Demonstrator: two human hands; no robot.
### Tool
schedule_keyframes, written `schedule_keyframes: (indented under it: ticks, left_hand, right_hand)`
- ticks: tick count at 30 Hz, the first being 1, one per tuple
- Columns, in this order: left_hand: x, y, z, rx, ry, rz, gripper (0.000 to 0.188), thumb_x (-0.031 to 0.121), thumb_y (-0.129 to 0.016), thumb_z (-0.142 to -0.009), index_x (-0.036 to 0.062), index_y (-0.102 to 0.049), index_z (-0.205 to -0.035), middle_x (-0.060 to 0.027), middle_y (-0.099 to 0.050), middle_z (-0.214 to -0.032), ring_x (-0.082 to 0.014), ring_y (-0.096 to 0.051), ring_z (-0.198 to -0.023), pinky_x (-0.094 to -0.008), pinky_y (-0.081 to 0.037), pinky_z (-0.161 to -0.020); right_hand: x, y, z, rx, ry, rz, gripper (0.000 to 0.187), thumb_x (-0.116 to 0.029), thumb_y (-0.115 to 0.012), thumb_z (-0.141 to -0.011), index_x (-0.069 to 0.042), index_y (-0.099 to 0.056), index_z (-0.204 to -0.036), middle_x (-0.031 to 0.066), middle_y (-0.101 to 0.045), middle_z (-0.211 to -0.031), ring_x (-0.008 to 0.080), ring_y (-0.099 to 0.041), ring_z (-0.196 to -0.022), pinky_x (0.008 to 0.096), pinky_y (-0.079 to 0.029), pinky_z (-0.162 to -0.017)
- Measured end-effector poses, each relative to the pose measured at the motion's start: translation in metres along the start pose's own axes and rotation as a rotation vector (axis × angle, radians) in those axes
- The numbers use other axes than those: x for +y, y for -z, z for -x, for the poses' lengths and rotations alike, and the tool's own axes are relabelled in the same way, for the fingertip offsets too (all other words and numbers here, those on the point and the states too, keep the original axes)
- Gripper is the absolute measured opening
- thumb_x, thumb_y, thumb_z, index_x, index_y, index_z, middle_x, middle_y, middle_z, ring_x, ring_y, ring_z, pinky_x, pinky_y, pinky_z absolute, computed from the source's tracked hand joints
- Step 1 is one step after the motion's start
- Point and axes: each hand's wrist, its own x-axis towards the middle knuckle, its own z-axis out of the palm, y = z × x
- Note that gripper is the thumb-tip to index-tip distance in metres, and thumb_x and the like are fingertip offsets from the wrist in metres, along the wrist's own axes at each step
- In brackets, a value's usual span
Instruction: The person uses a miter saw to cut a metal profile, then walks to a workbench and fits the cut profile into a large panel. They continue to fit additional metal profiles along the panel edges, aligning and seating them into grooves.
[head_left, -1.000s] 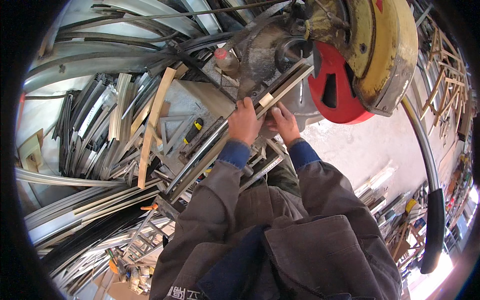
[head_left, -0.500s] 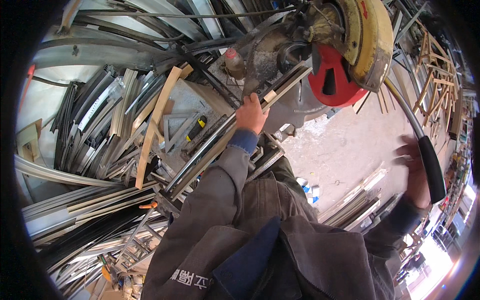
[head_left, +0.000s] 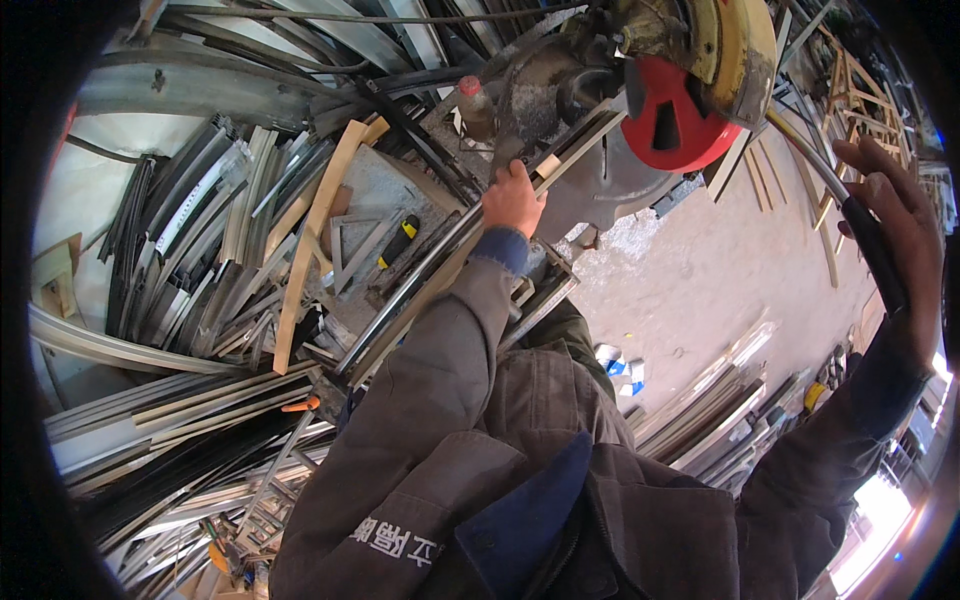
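Note:
My left hand [head_left: 513,200] is closed round a long metal profile [head_left: 410,290] that runs up to the saw bed. A small wood block [head_left: 547,166] lies against the profile just beyond the fingers. Over the profile's far end hangs a cut-off saw [head_left: 735,60] with a worn yellow guard and a red lower cover [head_left: 680,125]. Its lever ends in a black handle [head_left: 872,245] on the right. My right hand [head_left: 900,225] lies along that handle's outer side, fingers stretched and apart, not wrapped round it. Whether the palm touches the handle I cannot tell.
A bench at left holds a yellow-black utility knife [head_left: 400,240], a curved wood strip [head_left: 318,245] and a bottle with a red cap [head_left: 476,108]. Several profile offcuts [head_left: 200,210] are heaped further left. Bundled strips [head_left: 700,410] lie on the floor at right.
My right hand has come up and outward alongside the black handle, which now appears higher in view. My left hand keeps its hold on the profile. The whole view has shifted slightly.

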Motion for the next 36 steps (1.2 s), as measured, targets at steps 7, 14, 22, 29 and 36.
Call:
schedule_keyframes:
  ticks: [7, 14, 22, 29, 36]
  left_hand:
    - [0.002, 0.0, -0.002, -0.019, 0.0, 0.008, 0.061, 0.045, -0.074, -0.082, 0.0024, -0.043, -0.113, -0.0192, -0.058, -0.103, -0.0387, -0.067, -0.083, -0.0491, -0.056, -0.07]
    - [0.003, -0.001, -0.001, -0.015, 0.011, -0.021, 0.059, 0.043, -0.075, -0.081, 0.0039, -0.042, -0.111, -0.0179, -0.057, -0.104, -0.037, -0.067, -0.081, -0.0479, -0.056, -0.069]
    - [0.002, -0.004, 0.0, 0.06, -0.004, -0.082, 0.058, 0.042, -0.079, -0.077, 0.0063, -0.043, -0.106, -0.0154, -0.059, -0.099, -0.0337, -0.068, -0.079, -0.0438, -0.057, -0.067]
    - [0.004, -0.002, 0.0, 0.042, 0.004, -0.078, 0.057, 0.041, -0.078, -0.077, 0.006, -0.044, -0.106, -0.0157, -0.059, -0.099, -0.0338, -0.068, -0.079, -0.0434, -0.057, -0.067]
    - [0.004, 0.0, 0.0, 0.036, -0.005, -0.064, 0.057, 0.041, -0.078, -0.077, 0.0061, -0.043, -0.106, -0.0159, -0.058, -0.099, -0.0339, -0.068, -0.079, -0.0435, -0.056, -0.067]
  right_hand:
    - [0.001, -0.012, 0.014, -0.057, -0.186, -0.242, 0.066, -0.037, -0.056, -0.092, 0.008, -0.044, -0.139, 0.0184, -0.063, -0.122, 0.021, -0.066, -0.092, 0.0302, -0.052, -0.077]
    - [0.015, -0.034, 0.033, -0.239, -0.324, -0.496, 0.071, -0.023, -0.057, -0.09, 0.013, -0.029, -0.144, 0.0239, -0.065, -0.11, 0.0208, -0.07, -0.072, 0.0257, -0.057, -0.06]
    - [0.032, -0.049, 0.048, -0.295, -0.373, -0.694, 0.071, -0.019, -0.055, -0.09, 0.016, -0.025, -0.144, 0.0234, -0.066, -0.097, 0.0211, -0.068, -0.064, 0.0269, -0.056, -0.055]
    - [0.044, -0.061, 0.056, -0.306, -0.432, -0.748, 0.062, -0.015, -0.048, -0.092, 0.01, -0.029, -0.146, 0.0165, -0.062, -0.088, 0.0182, -0.062, -0.057, 0.0259, -0.052, -0.053]
    - [0.059, -0.073, 0.063, -0.301, -0.412, -0.853, 0.067, -0.012, -0.051, -0.092, 0.015, -0.022, -0.146, 0.0138, -0.062, -0.083, 0.0194, -0.063, -0.055, 0.0271, -0.053, -0.049]
